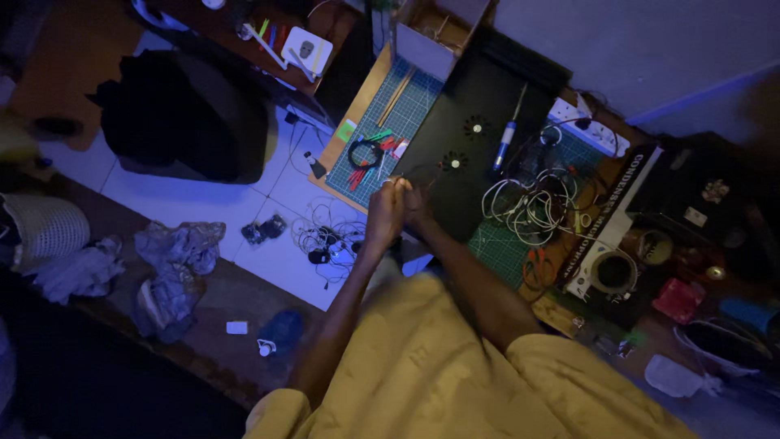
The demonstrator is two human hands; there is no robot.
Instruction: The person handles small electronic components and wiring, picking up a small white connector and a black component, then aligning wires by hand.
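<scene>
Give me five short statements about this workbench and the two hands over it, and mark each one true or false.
1. The left hand and right hand are pressed close together over the edge of the black board. True.
2. A screwdriver lies on the black board. True.
3. The tangle of white wire lies on the floor by the left arm. False: it lies on the bench, to the right of the hands.
4. The roll of tape hangs on the right wrist. False: it rests on the bench, apart from both hands.
5. A green cutting mat lies beside the black board. True.
</scene>
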